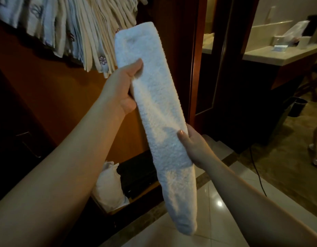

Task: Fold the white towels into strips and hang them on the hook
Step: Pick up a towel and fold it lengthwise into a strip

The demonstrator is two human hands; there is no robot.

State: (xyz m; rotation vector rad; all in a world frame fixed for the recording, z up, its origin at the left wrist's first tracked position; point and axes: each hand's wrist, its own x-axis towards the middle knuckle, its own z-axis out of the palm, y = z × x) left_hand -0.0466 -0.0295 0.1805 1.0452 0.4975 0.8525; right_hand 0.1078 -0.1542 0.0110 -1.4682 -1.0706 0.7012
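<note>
Two bare hands are holding a white terry towel folded into a long narrow strip (pixel 155 111) in mid-air, its length slanting from upper left down to lower right, in front of a dark wooden cabinet (pixel 52 97). The left hand (pixel 121 88) is gripping the strip near its upper end, thumb pressing on the front face and fingers wrapping behind. The right hand (pixel 193 145) is pinching the strip's right edge lower down, thumb lying on the front. A row of folded white towels (pixel 79 32), some with small purple embroidery, is hanging above and just left of the strip's top. Glossy pale floor tiles (pixel 216 202) are showing below. A beige stone countertop (pixel 278 52) is standing well apart at right.
</note>
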